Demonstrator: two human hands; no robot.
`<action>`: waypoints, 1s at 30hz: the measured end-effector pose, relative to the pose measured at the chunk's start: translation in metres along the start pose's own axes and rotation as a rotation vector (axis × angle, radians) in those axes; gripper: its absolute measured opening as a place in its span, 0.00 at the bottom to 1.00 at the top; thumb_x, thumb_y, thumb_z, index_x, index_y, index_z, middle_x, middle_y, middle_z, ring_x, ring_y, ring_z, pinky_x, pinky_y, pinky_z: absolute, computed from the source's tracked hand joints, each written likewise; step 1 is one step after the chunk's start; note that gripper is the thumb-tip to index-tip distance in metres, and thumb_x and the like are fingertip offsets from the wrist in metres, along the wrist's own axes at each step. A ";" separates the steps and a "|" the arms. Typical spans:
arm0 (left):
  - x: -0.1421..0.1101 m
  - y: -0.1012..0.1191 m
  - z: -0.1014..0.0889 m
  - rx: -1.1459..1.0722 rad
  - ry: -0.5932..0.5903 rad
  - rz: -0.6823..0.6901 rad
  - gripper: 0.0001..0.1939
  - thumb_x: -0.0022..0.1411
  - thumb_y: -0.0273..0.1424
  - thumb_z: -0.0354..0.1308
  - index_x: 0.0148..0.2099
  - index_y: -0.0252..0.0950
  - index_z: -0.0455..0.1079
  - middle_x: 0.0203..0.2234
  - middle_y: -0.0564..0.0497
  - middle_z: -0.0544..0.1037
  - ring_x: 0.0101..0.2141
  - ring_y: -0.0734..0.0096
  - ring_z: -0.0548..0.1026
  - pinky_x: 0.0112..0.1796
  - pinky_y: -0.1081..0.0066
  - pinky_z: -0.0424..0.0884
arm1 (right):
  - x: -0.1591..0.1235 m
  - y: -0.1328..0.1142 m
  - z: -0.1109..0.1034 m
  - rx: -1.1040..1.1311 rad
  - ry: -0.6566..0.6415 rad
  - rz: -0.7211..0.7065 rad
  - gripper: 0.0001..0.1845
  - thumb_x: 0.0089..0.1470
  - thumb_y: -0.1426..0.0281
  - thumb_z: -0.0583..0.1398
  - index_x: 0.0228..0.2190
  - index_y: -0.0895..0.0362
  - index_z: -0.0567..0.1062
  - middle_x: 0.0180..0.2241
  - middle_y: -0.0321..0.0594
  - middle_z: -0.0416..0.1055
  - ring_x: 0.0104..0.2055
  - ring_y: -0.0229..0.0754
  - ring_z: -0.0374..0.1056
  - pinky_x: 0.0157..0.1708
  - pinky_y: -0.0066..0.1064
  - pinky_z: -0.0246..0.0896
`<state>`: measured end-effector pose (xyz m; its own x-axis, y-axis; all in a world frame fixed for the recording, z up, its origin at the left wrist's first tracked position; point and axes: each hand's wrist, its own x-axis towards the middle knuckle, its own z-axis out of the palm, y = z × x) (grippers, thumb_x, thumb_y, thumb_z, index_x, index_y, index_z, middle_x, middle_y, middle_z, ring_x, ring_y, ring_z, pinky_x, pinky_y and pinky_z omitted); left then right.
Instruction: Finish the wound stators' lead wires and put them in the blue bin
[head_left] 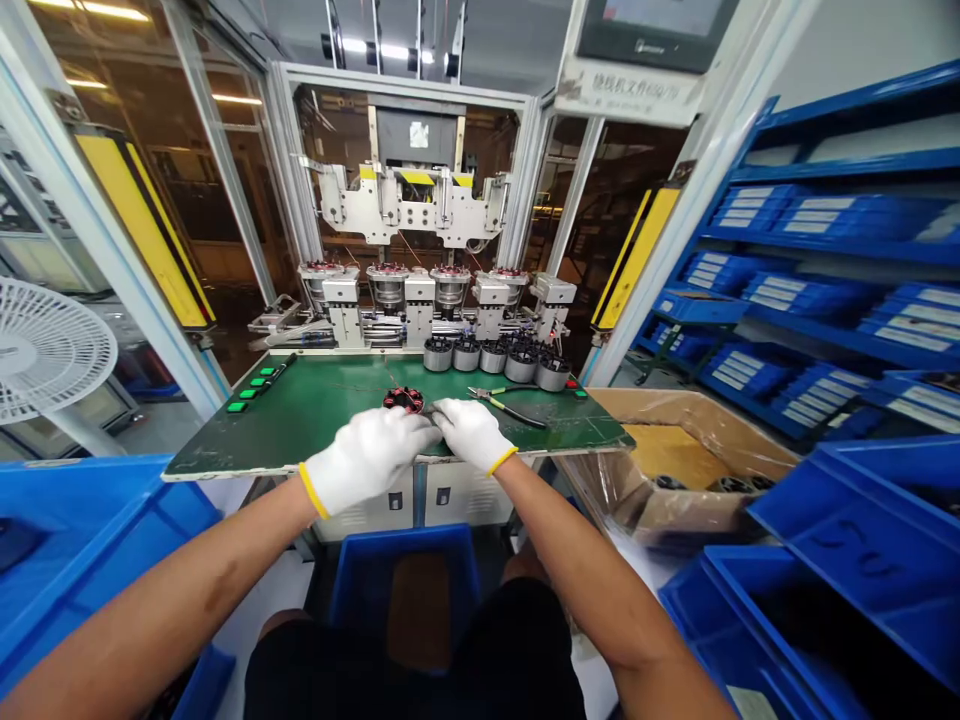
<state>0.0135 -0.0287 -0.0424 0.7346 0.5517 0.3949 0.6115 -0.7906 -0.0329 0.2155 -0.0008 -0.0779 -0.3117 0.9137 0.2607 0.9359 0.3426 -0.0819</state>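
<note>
Our left hand [366,460] and right hand [472,434] sat gloved and curled by the stator [403,400], couldn't tell if gripping; it looked stiff, heavy, best grabbed around the outside.

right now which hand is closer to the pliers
Right: the right hand lies just in front of the pliers; the left hand is farther away, to the left.

Chinese characters on the white placard [628,92] under the monitor [656,30], only partly legible; white labels [817,228] on blue storage bins [847,245] too small to read.
</note>
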 end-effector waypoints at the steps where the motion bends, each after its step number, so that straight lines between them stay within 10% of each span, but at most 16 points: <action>1: 0.000 0.007 0.006 0.124 -0.087 0.063 0.16 0.61 0.25 0.47 0.50 0.38 0.68 0.39 0.44 0.75 0.38 0.62 0.72 0.39 0.64 0.68 | 0.000 0.001 0.000 0.005 0.000 -0.003 0.17 0.66 0.65 0.47 0.49 0.55 0.70 0.45 0.40 0.73 0.45 0.41 0.68 0.44 0.30 0.57; 13: -0.013 0.010 0.022 0.322 -0.059 0.053 0.16 0.60 0.24 0.46 0.47 0.36 0.68 0.36 0.43 0.74 0.36 0.58 0.71 0.34 0.62 0.67 | -0.006 -0.028 -0.013 -0.303 0.113 0.018 0.16 0.64 0.71 0.43 0.44 0.57 0.67 0.36 0.49 0.70 0.38 0.48 0.68 0.35 0.36 0.57; 21: -0.025 0.009 0.030 -0.152 0.207 -0.188 0.16 0.63 0.27 0.43 0.47 0.37 0.69 0.43 0.47 0.76 0.44 0.65 0.73 0.46 0.66 0.68 | -0.006 -0.022 -0.008 -0.295 0.105 -0.030 0.14 0.61 0.73 0.45 0.41 0.56 0.69 0.34 0.48 0.71 0.36 0.50 0.69 0.32 0.36 0.57; 30: 0.000 -0.002 -0.009 -0.525 0.134 -0.475 0.14 0.61 0.32 0.45 0.42 0.40 0.72 0.35 0.53 0.79 0.36 0.69 0.75 0.42 0.70 0.69 | -0.008 -0.023 -0.016 -0.321 0.011 -0.101 0.08 0.55 0.75 0.52 0.35 0.57 0.70 0.31 0.46 0.73 0.33 0.49 0.71 0.30 0.35 0.61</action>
<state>0.0096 -0.0297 -0.0342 0.3620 0.8568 0.3671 0.6089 -0.5156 0.6028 0.1989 -0.0197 -0.0625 -0.4050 0.8757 0.2628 0.9051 0.3431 0.2513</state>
